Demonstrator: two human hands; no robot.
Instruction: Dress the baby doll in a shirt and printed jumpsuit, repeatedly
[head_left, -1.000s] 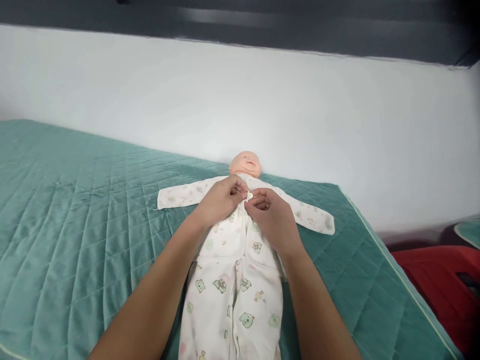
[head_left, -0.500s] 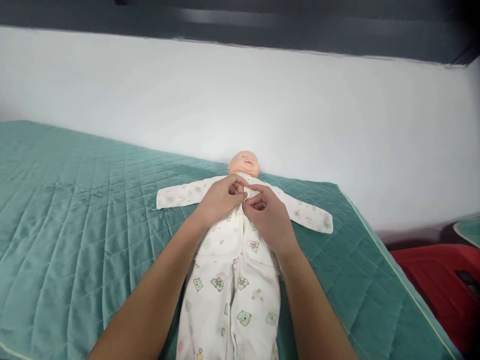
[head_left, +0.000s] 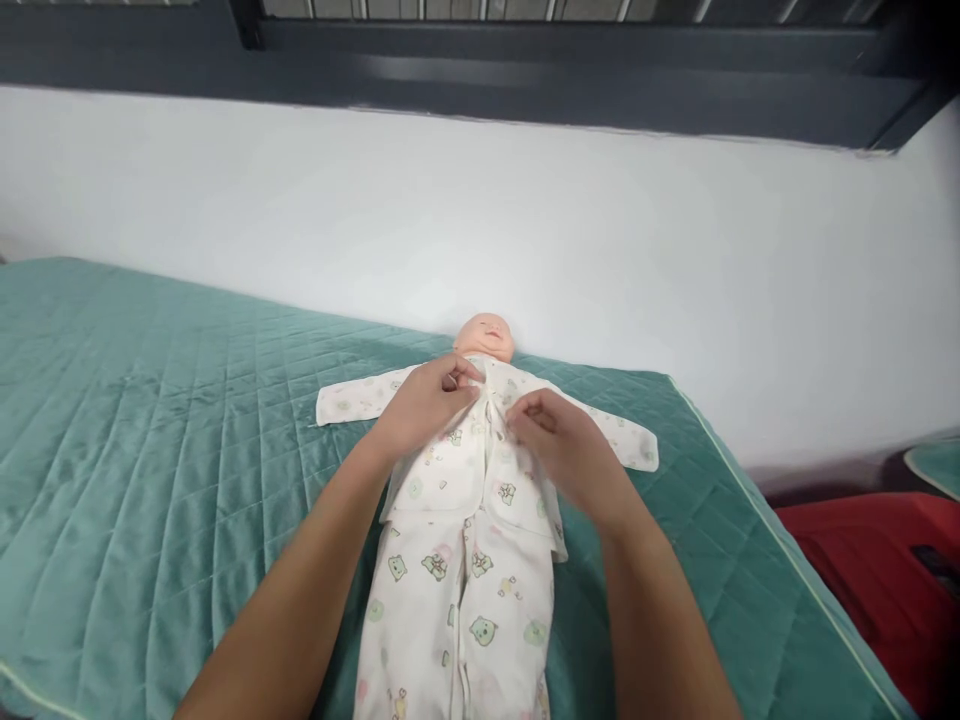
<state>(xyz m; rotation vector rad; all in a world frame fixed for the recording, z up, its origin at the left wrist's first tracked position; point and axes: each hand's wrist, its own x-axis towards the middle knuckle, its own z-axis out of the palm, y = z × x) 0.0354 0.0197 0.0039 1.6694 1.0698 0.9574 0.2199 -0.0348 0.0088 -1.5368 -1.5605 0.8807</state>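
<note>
A baby doll [head_left: 486,337] lies on its back, its bare head by the wall and its arms spread in long sleeves. It wears a white printed baby jacket [head_left: 442,478] over matching trousers [head_left: 420,610]. My left hand [head_left: 431,398] pinches the jacket's front edge just below the neck, thumb and forefinger closed on the cloth. On the opposite side of the front opening, my right hand [head_left: 559,435] has its fingertips pinched at the other edge. Below the chest the two front edges lie slightly apart. The fingertips hide the fastening, if any.
A green quilted cover [head_left: 187,480] lies beneath the doll, with its piped edge on the right. Behind it rises a white wall [head_left: 600,240] under a dark window frame [head_left: 525,75] with bars. A red object [head_left: 862,570] stands beyond the right edge.
My hands were together at the jacket's chest and are now apart; the right has moved right and slightly down. The view has tilted up, showing the window bars.
</note>
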